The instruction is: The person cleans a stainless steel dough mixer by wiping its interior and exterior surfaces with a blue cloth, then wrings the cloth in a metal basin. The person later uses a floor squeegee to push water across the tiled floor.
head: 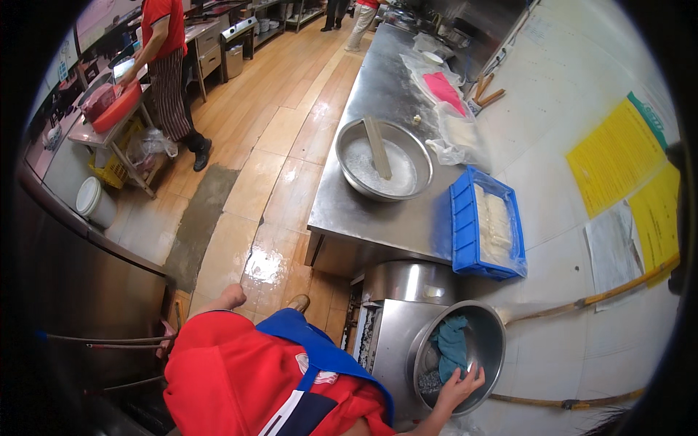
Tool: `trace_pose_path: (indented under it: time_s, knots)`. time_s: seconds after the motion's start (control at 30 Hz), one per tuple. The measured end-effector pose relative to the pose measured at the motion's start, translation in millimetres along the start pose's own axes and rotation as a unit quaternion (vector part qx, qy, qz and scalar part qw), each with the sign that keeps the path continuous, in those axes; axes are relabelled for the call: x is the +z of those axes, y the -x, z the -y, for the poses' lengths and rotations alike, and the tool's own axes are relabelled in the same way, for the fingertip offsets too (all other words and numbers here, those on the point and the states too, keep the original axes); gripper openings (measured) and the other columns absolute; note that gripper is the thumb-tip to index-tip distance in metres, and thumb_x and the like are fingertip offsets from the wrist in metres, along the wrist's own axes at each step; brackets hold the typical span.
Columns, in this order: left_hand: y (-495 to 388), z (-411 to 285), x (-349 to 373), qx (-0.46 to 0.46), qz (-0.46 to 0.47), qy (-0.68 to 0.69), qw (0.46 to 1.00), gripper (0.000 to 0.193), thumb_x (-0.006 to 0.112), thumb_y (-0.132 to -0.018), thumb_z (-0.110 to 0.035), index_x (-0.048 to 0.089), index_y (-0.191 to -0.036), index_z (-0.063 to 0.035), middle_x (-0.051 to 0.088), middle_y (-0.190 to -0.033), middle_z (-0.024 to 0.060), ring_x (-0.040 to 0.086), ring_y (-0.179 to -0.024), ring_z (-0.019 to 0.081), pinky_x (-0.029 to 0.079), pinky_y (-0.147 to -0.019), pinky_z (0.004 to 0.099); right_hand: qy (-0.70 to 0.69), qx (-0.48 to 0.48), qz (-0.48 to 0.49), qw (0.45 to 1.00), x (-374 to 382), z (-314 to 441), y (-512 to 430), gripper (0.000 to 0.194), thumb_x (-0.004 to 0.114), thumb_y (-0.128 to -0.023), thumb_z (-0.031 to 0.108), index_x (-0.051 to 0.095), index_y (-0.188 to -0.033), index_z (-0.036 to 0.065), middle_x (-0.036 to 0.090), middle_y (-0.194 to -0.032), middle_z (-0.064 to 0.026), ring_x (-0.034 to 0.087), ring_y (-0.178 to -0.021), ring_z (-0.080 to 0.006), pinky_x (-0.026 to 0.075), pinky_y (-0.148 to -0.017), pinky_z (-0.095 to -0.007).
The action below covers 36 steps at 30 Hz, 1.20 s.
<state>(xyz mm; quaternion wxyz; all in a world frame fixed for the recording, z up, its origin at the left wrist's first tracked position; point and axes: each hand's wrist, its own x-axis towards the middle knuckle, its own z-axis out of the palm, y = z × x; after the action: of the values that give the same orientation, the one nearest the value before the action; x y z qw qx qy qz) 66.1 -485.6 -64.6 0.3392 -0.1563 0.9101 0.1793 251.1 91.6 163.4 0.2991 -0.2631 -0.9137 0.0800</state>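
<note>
My right hand (459, 386) reaches over the near rim of a deep metal bowl (487, 340), its fingers apart. Beside the fingertips, a crumpled teal cloth (451, 342) lies inside; whether they touch it I cannot tell. Some wet-looking grey material (429, 382) is at the bowl's bottom. Out over the tiled floor, my left hand (234, 295) hangs with curled fingers and nothing visible in it. On the steel worktable (341, 204), a wide metal basin (349, 180) contains whitish, foamy-looking contents, with a flat wooden stick (377, 147) leaning across its rim.
A blue plastic crate (459, 231) with plastic-wrapped pale pieces stands at the table's corner. Bamboo poles (594, 299) lean by the wall. Far left, a person in red (163, 65) works at an orange tub (128, 106). The floor (267, 261) shines wet.
</note>
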Motion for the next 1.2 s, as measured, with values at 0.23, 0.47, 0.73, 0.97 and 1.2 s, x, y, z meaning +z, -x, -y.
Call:
trace_pose_path:
  time_s: [0.23, 0.47, 0.73, 0.97, 1.2]
  knots:
    - [-22, 6, -12, -0.036, 0.024, 0.031, 0.999, 0.025, 0.051, -0.070, -0.014, 0.065, -0.080, 0.0039, 0.064, -0.081, 0.0224, 0.065, -0.070, 0.0315, 0.051, -0.067, 0.0382, 0.102, -0.013, -0.063, 0.993, -16, 30, -31, 0.023, 0.053, -0.083, 0.005, 0.056, -0.104, -0.004, 0.049, -0.109, -0.0186, 0.054, -0.089, -0.0314, 0.046, -0.075, -0.0357]
    - [-71, 11, -29, -0.032, 0.013, 0.148, 0.988, 0.027, 0.053, -0.068, -0.017, 0.065, -0.080, 0.0039, 0.064, -0.079, 0.0230, 0.064, -0.072, 0.0318, 0.051, -0.068, 0.0386, 0.007, -0.093, -0.059, 0.994, 10, 102, -84, 0.014, 0.054, -0.083, 0.008, 0.061, -0.091, -0.002, 0.055, -0.091, -0.0167, 0.054, -0.083, -0.0310, 0.045, -0.072, -0.0368]
    - [-97, 39, -45, 0.026, -0.020, 0.063, 0.997, 0.027, 0.055, -0.071, -0.021, 0.067, -0.080, 0.0013, 0.065, -0.077, 0.0195, 0.064, -0.070, 0.0294, 0.051, -0.070, 0.0367, -0.019, -0.142, 0.029, 0.989, 34, 157, -80, 0.013, 0.050, -0.084, 0.007, 0.059, -0.082, -0.002, 0.048, -0.071, -0.0154, 0.048, -0.064, -0.0325, 0.039, -0.056, -0.0395]
    - [-31, 32, -29, -0.065, -0.018, 0.271, 0.960, 0.034, 0.053, -0.075, -0.017, 0.060, -0.102, 0.0015, 0.065, -0.071, 0.0156, 0.064, -0.059, 0.0219, 0.051, -0.055, 0.0333, -0.037, -0.161, 0.058, 0.985, 7, 186, -91, 0.010, 0.058, -0.082, 0.010, 0.062, -0.080, 0.001, 0.054, -0.075, -0.0165, 0.053, -0.068, -0.0328, 0.044, -0.059, -0.0389]
    - [128, 106, 57, -0.208, -0.086, 0.299, 0.927, 0.033, 0.058, -0.073, -0.018, 0.062, -0.102, -0.0031, 0.066, -0.083, 0.0149, 0.065, -0.068, 0.0222, 0.052, -0.062, 0.0338, -0.107, -0.376, 0.109, 0.914, 10, 190, -107, 0.009, 0.055, -0.084, 0.008, 0.062, -0.080, 0.004, 0.055, -0.074, -0.0137, 0.053, -0.066, -0.0323, 0.044, -0.056, -0.0401]
